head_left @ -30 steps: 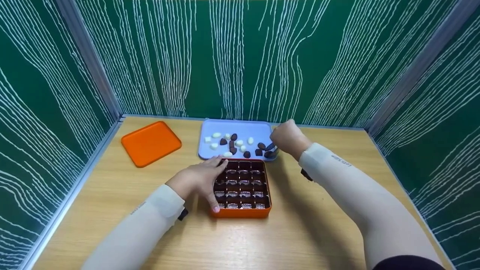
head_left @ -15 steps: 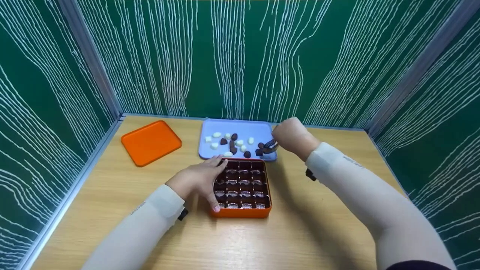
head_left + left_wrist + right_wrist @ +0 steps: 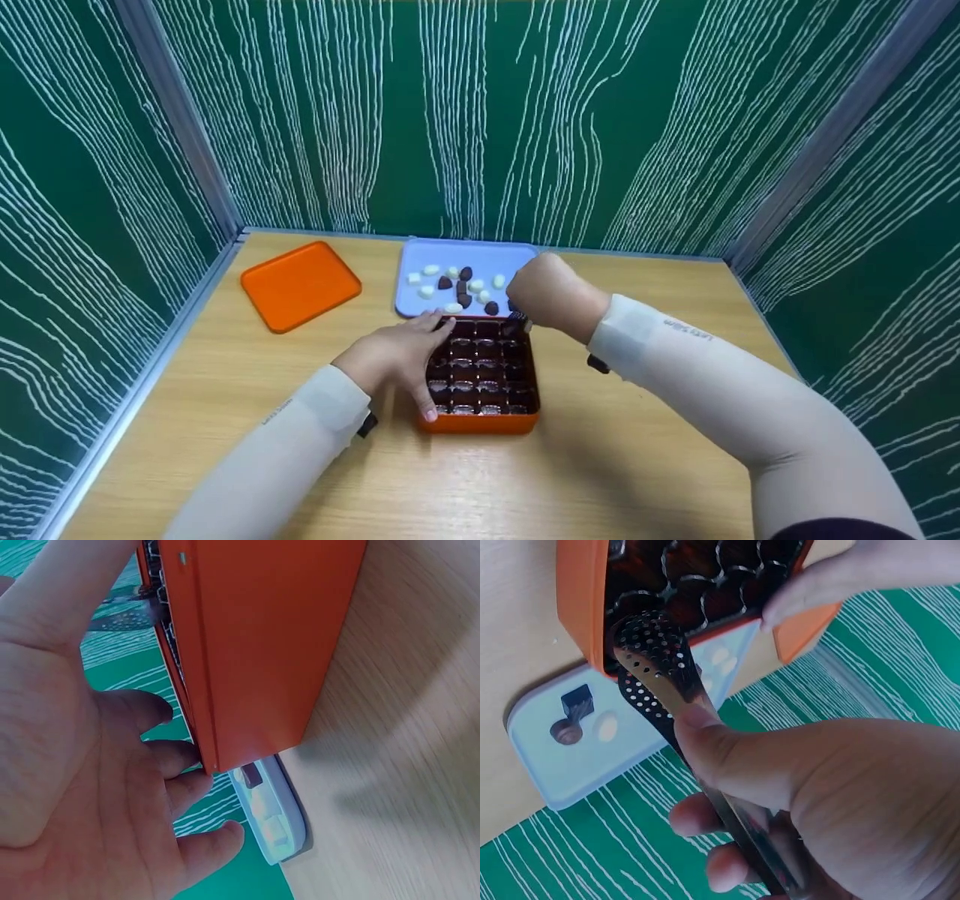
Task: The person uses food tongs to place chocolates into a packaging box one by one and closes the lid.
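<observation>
My right hand [image 3: 551, 296] grips metal tongs [image 3: 660, 675] with perforated heads. The heads are lowered into the far right corner of an orange box [image 3: 480, 424], which has a dark divided insert [image 3: 480, 367]. Whether a chocolate sits between the heads is hidden. My left hand [image 3: 397, 356] rests on the box's left rim with fingers spread, thumb near the front corner; in the left wrist view its fingers [image 3: 187, 791] touch the rim loosely. Behind the box, a pale blue tray [image 3: 510, 255] bears several dark chocolates [image 3: 466, 274] and white chocolates [image 3: 430, 269].
An orange lid [image 3: 300, 286] lies on the wooden table [image 3: 315, 465] at the back left. Green walls [image 3: 480, 120] with white wavy lines enclose the table at the back and sides.
The tongs closed on a dark chocolate at the tray's right end. My right hand then moved them left and nearer, over the box. My left hand stayed in place.
</observation>
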Action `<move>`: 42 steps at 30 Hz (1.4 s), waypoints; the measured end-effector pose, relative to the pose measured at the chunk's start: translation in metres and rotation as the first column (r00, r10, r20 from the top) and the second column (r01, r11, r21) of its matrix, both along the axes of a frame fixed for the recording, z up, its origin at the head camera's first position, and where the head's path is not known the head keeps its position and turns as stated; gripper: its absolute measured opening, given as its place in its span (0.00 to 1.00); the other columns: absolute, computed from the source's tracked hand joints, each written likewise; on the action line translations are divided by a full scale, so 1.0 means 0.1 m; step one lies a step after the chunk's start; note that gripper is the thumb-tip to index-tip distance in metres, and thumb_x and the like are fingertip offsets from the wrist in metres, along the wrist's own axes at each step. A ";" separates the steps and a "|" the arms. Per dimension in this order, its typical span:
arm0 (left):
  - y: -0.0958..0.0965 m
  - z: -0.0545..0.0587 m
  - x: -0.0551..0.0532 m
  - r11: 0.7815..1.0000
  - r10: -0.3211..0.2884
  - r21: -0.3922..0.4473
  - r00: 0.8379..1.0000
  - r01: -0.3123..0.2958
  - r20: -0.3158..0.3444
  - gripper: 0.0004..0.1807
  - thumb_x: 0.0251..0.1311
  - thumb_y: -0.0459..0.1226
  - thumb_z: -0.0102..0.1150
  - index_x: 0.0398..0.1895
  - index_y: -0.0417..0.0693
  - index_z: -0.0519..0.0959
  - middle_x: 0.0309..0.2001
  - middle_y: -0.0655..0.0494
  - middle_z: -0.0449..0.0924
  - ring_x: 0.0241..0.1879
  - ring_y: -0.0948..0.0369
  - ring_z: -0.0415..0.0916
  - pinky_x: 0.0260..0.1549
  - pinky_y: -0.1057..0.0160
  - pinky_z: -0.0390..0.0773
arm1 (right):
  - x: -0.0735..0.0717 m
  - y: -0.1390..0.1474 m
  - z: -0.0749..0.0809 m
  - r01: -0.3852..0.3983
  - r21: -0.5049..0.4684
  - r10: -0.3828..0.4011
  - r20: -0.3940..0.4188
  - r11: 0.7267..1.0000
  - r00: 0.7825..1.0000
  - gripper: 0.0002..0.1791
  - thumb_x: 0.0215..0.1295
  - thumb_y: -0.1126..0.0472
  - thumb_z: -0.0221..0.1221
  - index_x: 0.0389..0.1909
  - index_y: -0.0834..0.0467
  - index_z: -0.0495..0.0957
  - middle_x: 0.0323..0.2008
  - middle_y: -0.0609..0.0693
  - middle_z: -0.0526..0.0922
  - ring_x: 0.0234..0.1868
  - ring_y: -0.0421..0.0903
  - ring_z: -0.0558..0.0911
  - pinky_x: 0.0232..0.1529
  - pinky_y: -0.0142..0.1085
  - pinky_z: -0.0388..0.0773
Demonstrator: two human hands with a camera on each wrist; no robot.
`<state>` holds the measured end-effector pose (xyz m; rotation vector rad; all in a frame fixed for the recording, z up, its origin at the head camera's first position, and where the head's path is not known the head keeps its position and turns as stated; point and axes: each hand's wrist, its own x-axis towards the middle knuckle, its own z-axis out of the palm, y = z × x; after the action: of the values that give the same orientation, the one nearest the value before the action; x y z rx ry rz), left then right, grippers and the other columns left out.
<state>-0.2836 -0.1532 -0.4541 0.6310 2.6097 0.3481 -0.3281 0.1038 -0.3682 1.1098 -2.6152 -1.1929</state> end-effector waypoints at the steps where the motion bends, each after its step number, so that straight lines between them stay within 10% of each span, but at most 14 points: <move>1: 0.00 0.01 0.00 1.000 0.004 0.000 1.000 -0.004 0.004 0.90 0.32 0.63 0.96 0.97 0.58 0.43 0.96 0.50 0.31 0.96 0.47 0.34 0.93 0.39 0.50 | 0.01 -0.02 -0.01 0.000 0.010 0.000 -0.008 1.000 1.000 0.30 0.82 0.50 0.68 0.17 0.52 0.71 0.15 0.44 0.65 0.19 0.41 0.64 0.19 0.33 0.62; 7: 0.01 0.03 0.00 1.000 0.011 0.003 1.000 -0.011 0.010 0.88 0.34 0.60 0.97 0.97 0.62 0.45 0.97 0.51 0.34 0.96 0.47 0.36 0.92 0.37 0.52 | 0.05 -0.17 -0.08 0.032 0.143 -0.026 -0.044 0.989 0.999 0.25 0.86 0.60 0.57 0.20 0.52 0.79 0.14 0.44 0.61 0.17 0.41 0.61 0.18 0.33 0.57; 12: 0.00 0.02 -0.03 1.000 -0.013 -0.018 1.000 0.013 -0.007 0.89 0.33 0.61 0.97 0.97 0.59 0.44 0.97 0.50 0.34 0.96 0.46 0.36 0.92 0.39 0.52 | 0.07 -0.33 -0.15 0.074 0.210 -0.072 -0.016 0.975 0.997 0.13 0.88 0.57 0.58 0.46 0.49 0.92 0.16 0.44 0.65 0.18 0.41 0.62 0.18 0.32 0.59; 21: 0.00 0.04 -0.03 1.000 0.000 -0.028 1.000 0.000 0.007 0.91 0.32 0.62 0.96 0.97 0.55 0.42 0.96 0.50 0.31 0.96 0.47 0.34 0.93 0.40 0.48 | 0.11 -0.50 -0.28 0.148 0.226 -0.140 -0.051 0.963 0.989 0.29 0.81 0.63 0.58 0.17 0.50 0.58 0.15 0.43 0.54 0.18 0.39 0.53 0.19 0.32 0.50; 26: -0.01 0.02 -0.02 1.000 -0.019 -0.024 1.000 0.018 -0.002 0.93 0.33 0.63 0.95 0.96 0.45 0.40 0.96 0.45 0.31 0.95 0.46 0.33 0.93 0.42 0.46 | 0.12 -0.43 -0.23 0.142 0.215 -0.137 -0.042 0.966 0.990 0.23 0.84 0.63 0.57 0.22 0.51 0.69 0.15 0.43 0.55 0.18 0.39 0.52 0.19 0.32 0.49; 33: -0.05 -0.03 -0.03 1.000 0.017 0.001 1.000 -0.017 0.018 0.94 0.33 0.61 0.96 0.95 0.44 0.38 0.95 0.46 0.26 0.95 0.45 0.31 0.94 0.44 0.43 | -0.01 -0.08 0.15 0.225 -0.058 -0.212 0.178 0.973 0.961 0.27 0.80 0.58 0.63 0.19 0.50 0.63 0.17 0.42 0.61 0.20 0.39 0.61 0.21 0.33 0.62; 38: -0.04 -0.01 -0.02 1.000 0.029 -0.002 0.999 -0.029 0.015 0.94 0.32 0.61 0.97 0.95 0.43 0.38 0.95 0.44 0.28 0.95 0.44 0.33 0.93 0.43 0.44 | -0.29 0.24 0.24 0.409 -0.272 -0.308 0.346 0.871 0.886 0.23 0.82 0.45 0.64 0.26 0.52 0.75 0.22 0.44 0.72 0.25 0.43 0.72 0.29 0.37 0.74; 42: -0.01 0.02 -0.01 0.999 0.034 -0.003 0.999 -0.034 0.030 0.95 0.32 0.60 0.97 0.95 0.42 0.37 0.95 0.45 0.27 0.95 0.44 0.36 0.93 0.43 0.47 | -0.51 0.47 0.09 0.450 -0.312 -0.347 0.333 0.837 0.877 0.26 0.86 0.43 0.60 0.29 0.55 0.81 0.24 0.48 0.77 0.27 0.47 0.76 0.30 0.39 0.75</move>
<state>-0.2841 -0.1547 -0.4523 0.5762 2.5941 0.3620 -0.3790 0.1506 -0.3593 0.6995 -3.2132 -0.5409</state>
